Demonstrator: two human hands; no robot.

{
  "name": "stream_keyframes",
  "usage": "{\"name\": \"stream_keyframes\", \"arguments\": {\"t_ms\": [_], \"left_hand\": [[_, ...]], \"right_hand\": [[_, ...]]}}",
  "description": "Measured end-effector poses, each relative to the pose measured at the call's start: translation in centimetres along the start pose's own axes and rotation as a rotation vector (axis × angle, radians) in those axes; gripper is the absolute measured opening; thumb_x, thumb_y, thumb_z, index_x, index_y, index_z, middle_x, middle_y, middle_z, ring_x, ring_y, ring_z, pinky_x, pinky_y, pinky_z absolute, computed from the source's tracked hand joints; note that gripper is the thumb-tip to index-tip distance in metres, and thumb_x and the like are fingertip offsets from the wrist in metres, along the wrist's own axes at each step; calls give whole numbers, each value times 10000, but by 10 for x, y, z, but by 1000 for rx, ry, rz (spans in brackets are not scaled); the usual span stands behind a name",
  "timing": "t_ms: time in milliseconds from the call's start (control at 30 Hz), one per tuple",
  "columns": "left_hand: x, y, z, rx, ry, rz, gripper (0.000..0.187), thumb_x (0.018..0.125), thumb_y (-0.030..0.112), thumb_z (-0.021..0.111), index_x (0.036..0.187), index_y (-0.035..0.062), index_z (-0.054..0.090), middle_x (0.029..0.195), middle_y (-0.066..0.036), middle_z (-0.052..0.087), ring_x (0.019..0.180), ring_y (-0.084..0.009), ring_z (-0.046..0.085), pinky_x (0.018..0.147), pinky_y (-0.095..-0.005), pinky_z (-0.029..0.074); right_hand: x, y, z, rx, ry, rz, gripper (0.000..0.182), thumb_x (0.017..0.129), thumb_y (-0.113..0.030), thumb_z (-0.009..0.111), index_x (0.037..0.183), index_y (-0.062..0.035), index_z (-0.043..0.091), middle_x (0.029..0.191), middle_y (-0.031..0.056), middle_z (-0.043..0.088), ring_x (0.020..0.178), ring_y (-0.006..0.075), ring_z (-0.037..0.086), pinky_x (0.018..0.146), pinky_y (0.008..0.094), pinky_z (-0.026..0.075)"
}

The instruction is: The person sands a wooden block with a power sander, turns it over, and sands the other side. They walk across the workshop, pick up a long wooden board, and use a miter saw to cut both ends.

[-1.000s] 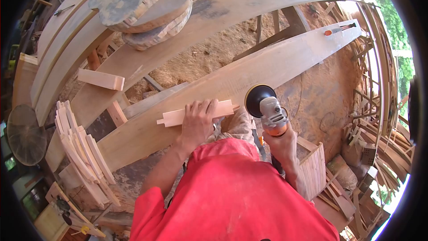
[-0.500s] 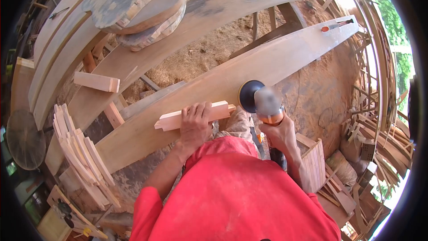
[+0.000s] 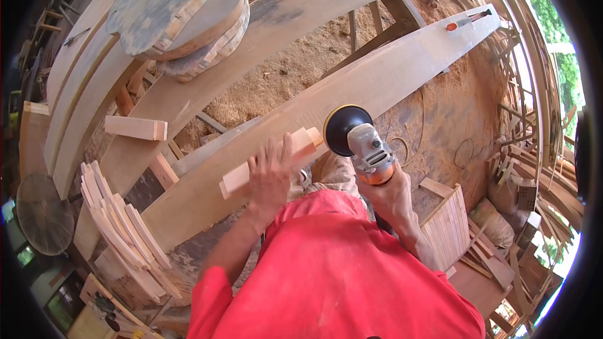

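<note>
My left hand point(image 3: 269, 179) lies across a pale wooden block point(image 3: 236, 179) with stepped, cut ends. Its fingers stretch over the block and the thumb is hidden. The block rests at the near edge of a long plank point(image 3: 276, 132). My right hand point(image 3: 391, 193) is wrapped round the orange body of an angle grinder point(image 3: 370, 150). A round black backing pad point(image 3: 342, 130) is fitted to the grinder and is tilted up close to the block's right end, above the plank.
Curved slats point(image 3: 119, 226) are stacked at the left. Another short block point(image 3: 135, 128) sits on a board behind. Thick rounded wooden slabs point(image 3: 163, 12) are piled at the upper left. An orange-handled tool point(image 3: 461, 23) lies on the plank's far end. A slatted wooden piece point(image 3: 447, 226) stands at right.
The grinder has tilted, its pad moving slightly left and up towards the block's end. My left hand's fingers have straightened, and the block has turned, its right end rising.
</note>
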State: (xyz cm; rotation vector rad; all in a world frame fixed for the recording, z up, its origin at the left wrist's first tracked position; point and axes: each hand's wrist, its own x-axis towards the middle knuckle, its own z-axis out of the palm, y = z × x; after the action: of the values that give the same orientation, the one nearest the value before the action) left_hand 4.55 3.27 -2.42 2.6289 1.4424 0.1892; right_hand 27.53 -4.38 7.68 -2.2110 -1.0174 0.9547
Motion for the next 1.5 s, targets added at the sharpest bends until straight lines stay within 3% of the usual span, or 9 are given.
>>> {"name": "stream_keyframes", "arguments": {"t_ms": [167, 667, 767, 867, 967, 1067, 1367, 1400, 1500], "left_hand": [[-10, 3, 20, 78, -52, -43, 737, 848, 541, 710, 1374, 70, 503, 978, -97, 553, 891, -280, 572, 765, -441, 446], [2, -10, 9, -162, -114, -32, 717, 899, 532, 671, 1361, 13, 492, 1007, -149, 551, 891, -338, 564, 774, -481, 462], [-2, -6, 8, -83, -98, 11, 661, 914, 519, 660, 1322, 21, 511, 989, -144, 543, 887, -329, 563, 761, -470, 458], [-10, 2, 18, -19, -19, -20, 584, 925, 501, 655, 1254, 35, 531, 972, -133, 533, 884, -316, 564, 752, -453, 454], [-10, 5, 20, -10, -21, -52, 540, 924, 485, 659, 1203, 40, 533, 967, -123, 526, 881, -307, 563, 753, -448, 454], [-8, 4, 16, -51, -18, -34, 525, 902, 435, 688, 1197, 31, 532, 980, -118, 532, 905, -298, 566, 761, -445, 458], [-6, 4, 9, -117, -77, -16, 519, 836, 335, 742, 1208, 33, 540, 1077, -111, 564, 987, -285, 576, 804, -442, 459], [-6, 3, 10, -116, -74, -17, 519, 836, 335, 742, 1208, 33, 540, 1077, -111, 564, 987, -285, 576, 804, -442, 459], [-8, 3, 9, -120, -93, 0, 538, 832, 335, 743, 1228, 33, 540, 1112, -112, 571, 1000, -290, 575, 811, -446, 459]], "right_hand": [[-9, -1, 7, -17, 32, 9, 477, 737, -227, 837, 1065, 35, 610, 878, 214, 717, 831, 357, 732, 746, 412, 556], [-1, 2, 19, -23, -31, 120, 474, 725, -190, 813, 1084, 34, 600, 907, 220, 716, 875, 363, 725, 784, 411, 551], [5, 14, 10, -64, 67, 79, 428, 730, -167, 803, 1063, 29, 619, 854, 170, 715, 820, 289, 722, 761, 386, 551], [14, 5, -6, 228, -79, 267, 374, 740, -119, 774, 1061, 24, 647, 825, 77, 693, 768, 147, 652, 727, 331, 541], [21, 7, -8, 224, -144, 249, 383, 724, -92, 790, 1063, 23, 655, 843, 39, 699, 743, 85, 637, 674, 280, 536], [33, 10, 1, 89, -139, 83, 398, 721, -96, 792, 1073, 25, 651, 851, 45, 702, 769, 97, 647, 695, 294, 545], [74, -37, -3, -79, -315, 125, 399, 724, -166, 792, 1040, 38, 660, 896, 103, 724, 830, 122, 658, 757, 326, 542], [78, -43, -1, -90, -310, 39, 441, 740, -210, 778, 1078, 39, 641, 840, 145, 704, 785, 190, 686, 765, 355, 543], [94, -47, 1, -198, -251, -108, 457, 736, -203, 773, 1093, 44, 631, 826, 157, 695, 750, 214, 679, 765, 365, 541]]}}
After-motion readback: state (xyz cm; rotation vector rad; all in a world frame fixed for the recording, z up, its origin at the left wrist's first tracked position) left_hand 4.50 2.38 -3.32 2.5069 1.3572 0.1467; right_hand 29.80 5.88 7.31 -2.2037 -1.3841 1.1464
